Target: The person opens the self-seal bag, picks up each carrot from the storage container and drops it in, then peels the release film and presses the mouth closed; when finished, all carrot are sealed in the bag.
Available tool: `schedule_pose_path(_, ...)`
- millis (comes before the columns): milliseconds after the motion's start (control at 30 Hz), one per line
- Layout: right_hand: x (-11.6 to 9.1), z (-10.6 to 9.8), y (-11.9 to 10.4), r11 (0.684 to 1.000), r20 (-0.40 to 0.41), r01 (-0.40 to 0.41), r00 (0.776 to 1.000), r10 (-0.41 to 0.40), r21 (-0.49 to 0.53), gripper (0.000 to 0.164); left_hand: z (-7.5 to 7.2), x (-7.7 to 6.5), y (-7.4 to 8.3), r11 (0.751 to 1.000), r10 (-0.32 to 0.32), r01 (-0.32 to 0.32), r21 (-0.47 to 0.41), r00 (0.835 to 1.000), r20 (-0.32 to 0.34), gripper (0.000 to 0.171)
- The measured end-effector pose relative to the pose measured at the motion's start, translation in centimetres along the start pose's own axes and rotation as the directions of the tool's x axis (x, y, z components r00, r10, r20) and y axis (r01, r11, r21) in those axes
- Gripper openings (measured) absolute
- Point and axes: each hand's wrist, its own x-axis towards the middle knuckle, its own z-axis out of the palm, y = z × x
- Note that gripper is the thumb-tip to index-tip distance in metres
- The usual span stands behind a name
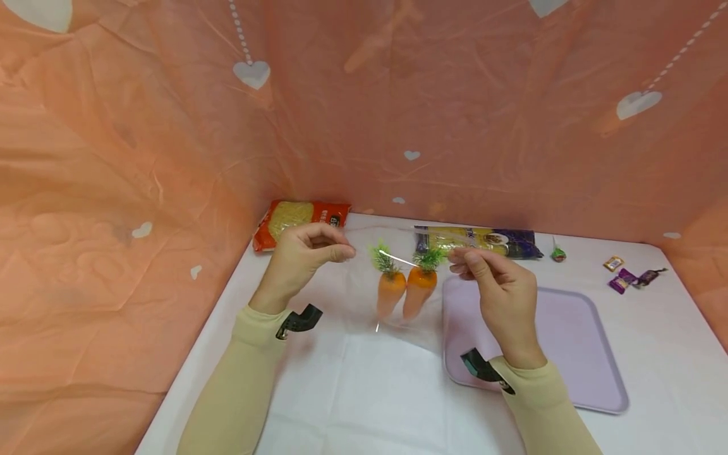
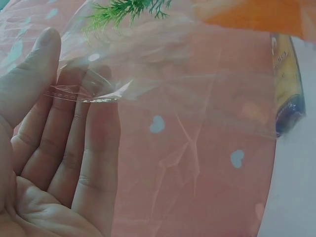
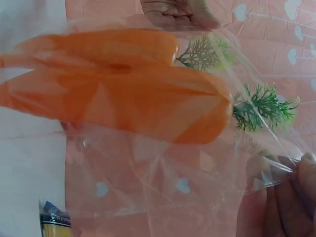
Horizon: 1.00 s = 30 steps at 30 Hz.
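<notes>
A clear plastic bag (image 1: 361,294) hangs above the table with two orange carrots inside, a left one (image 1: 391,296) and a right one (image 1: 421,292). Both have green feathery tops that point up toward the bag's upper edge. My left hand (image 1: 307,256) pinches one side of the bag near the top, between thumb and fingers. On the opposite side, my right hand (image 1: 503,291) pinches the bag's edge. The right wrist view shows the larger, nearer carrot (image 3: 148,103) through the film, its tip toward the left of that view.
A lilac tray (image 1: 591,354) lies under and beyond my right forearm. Along the back stand a red noodle packet (image 1: 292,218) and a yellow and dark blue packet (image 1: 478,241). To the right lie a lollipop (image 1: 558,254) and several wrapped candies (image 1: 622,280). Orange cloth surrounds the table.
</notes>
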Motion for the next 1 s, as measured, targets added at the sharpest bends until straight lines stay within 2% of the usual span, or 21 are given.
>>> schedule_pose_path(233, -0.3, 0.1, -0.5, 1.0, 0.008, 0.024, 1.0, -0.023, -0.014, 0.017, 0.5, -0.2, 0.5, 0.999, 0.026, -0.025, -0.02, 0.998, 0.052, 0.023)
schedule_pose_path(433, -0.2, 0.0, -0.8, 0.999, -0.003, 0.024, 1.0, -0.024, 0.028, 0.017, -0.1, -0.5, 1.1, 0.999, 0.02, -0.02, -0.037, 1.0, 0.002, 0.022)
schedule_pose_path(533, -0.3, -0.1, -1.0, 0.997, -0.006, 0.047, 0.999, -0.047, 0.055, 0.017, -0.2, -0.7, 1.4, 0.997, 0.031, -0.031, -0.064, 1.0, -0.002, 0.021)
schedule_pose_path(633, -0.4, 0.0, -1.3, 0.993, -0.001, 0.082, 0.997, -0.082, 0.081, 0.015, 0.3, -0.7, 1.6, 0.997, 0.049, -0.047, -0.064, 0.998, 0.029, 0.02)
schedule_pose_path(767, -0.7, 0.4, -1.5, 0.992, 0.021, 0.115, 0.993, -0.116, 0.043, 0.014, 1.0, -0.8, 1.7, 0.997, 0.072, -0.07, -0.029, 0.995, 0.066, 0.02)
schedule_pose_path(867, -0.8, 0.6, -1.6, 0.992, 0.032, 0.125, 0.992, -0.125, 0.013, 0.015, 1.1, -0.9, 1.8, 0.997, 0.077, -0.076, -0.014, 0.996, 0.054, 0.019)
schedule_pose_path(1000, -0.7, 0.4, -1.5, 0.991, 0.013, 0.123, 0.992, -0.123, 0.049, 0.016, 0.6, -1.0, 1.9, 0.996, 0.084, -0.083, -0.024, 0.996, 0.018, 0.017)
